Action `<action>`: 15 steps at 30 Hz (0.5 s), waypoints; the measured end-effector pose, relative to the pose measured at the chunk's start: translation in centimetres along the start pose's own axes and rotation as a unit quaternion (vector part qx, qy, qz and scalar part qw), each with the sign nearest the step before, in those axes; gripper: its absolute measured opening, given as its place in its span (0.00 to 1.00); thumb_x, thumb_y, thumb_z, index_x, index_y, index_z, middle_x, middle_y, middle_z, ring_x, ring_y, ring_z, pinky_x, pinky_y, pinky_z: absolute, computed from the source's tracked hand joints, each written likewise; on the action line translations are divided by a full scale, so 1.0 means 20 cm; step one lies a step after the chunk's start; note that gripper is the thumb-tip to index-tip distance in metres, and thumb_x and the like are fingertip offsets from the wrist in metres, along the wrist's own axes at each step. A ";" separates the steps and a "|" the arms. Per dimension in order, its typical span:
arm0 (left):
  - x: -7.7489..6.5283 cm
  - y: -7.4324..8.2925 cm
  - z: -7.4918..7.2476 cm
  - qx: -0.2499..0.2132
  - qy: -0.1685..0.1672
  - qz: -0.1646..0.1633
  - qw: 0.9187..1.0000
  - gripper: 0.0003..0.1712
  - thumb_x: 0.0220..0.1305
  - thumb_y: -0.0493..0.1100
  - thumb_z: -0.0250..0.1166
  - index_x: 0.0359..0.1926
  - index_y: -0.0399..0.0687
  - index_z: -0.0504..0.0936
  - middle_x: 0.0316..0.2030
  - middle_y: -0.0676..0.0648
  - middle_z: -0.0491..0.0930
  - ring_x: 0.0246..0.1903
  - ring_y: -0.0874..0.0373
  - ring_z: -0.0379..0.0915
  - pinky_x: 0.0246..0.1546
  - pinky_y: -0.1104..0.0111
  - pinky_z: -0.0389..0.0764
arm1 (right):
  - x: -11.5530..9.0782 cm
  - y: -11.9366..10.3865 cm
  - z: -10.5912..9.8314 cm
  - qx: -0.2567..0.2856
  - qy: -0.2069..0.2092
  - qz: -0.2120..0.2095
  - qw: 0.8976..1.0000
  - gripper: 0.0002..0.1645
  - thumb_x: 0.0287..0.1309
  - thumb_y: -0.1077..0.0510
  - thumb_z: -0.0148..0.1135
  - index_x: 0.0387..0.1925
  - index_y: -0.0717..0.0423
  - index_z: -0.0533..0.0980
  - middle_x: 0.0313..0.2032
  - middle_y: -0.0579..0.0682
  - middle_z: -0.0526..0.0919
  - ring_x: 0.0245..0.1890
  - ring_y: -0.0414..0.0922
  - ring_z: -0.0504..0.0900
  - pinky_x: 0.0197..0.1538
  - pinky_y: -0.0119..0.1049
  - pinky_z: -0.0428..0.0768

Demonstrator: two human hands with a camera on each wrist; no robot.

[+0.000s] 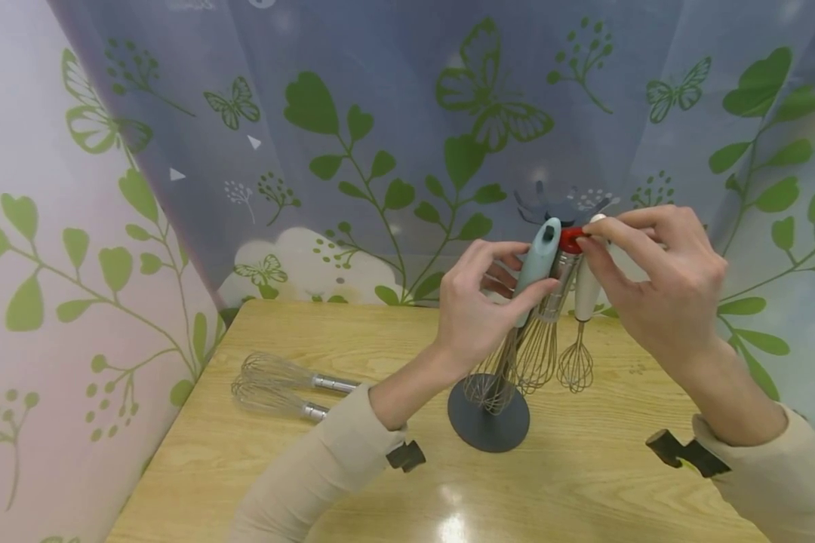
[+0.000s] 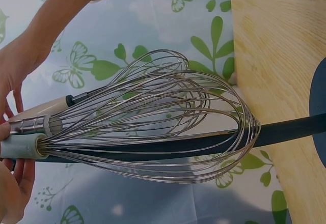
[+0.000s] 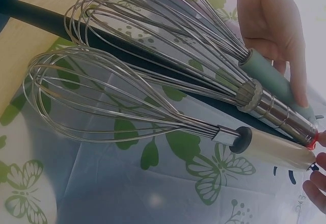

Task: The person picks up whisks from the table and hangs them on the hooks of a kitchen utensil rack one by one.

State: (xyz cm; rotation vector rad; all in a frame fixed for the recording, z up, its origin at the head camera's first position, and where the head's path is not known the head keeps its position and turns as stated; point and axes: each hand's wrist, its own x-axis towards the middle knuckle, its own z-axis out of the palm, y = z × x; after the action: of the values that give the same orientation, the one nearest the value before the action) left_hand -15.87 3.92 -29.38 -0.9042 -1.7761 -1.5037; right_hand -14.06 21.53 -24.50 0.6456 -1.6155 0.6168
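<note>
In the head view my left hand [image 1: 467, 305] grips the handle of a whisk with a pale blue-green handle [image 1: 535, 265], thumb on the near side and fingers behind. My right hand [image 1: 672, 279] pinches the red end of a steel-handled whisk [image 1: 555, 298] just beside it. Close to the right fingers is a smaller whisk with a cream handle [image 1: 587, 292]. All three are at the top of a dark stand [image 1: 494, 434], wire loops downward. The right wrist view shows the steel handle [image 3: 277, 112] between the green and cream handles. My right fingers partly cover the stand's hooks.
Two more steel-handled whisks [image 1: 312, 411] lie on the wooden table [image 1: 380, 483] at left, their handle ends hidden behind my left sleeve. A patterned curtain [image 1: 394, 113] with green leaves and butterflies hangs right behind the table's back edge.
</note>
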 end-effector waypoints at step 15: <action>0.00 0.01 0.01 -0.006 -0.001 -0.004 1.000 0.24 0.57 0.35 0.80 0.53 0.34 0.83 0.39 0.38 0.82 0.29 0.52 0.83 0.32 0.77 0.87 | 0.00 0.00 0.00 0.005 0.002 0.001 1.000 0.08 0.60 0.62 0.75 0.33 0.67 0.86 0.31 0.68 0.82 0.32 0.67 0.74 0.52 0.17 0.63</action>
State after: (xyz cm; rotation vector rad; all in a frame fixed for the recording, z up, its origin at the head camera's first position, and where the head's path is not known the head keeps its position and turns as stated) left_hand -15.76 4.04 -29.34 -0.9052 -1.7769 -1.5200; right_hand -14.10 21.57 -24.48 0.6496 -1.6109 0.6277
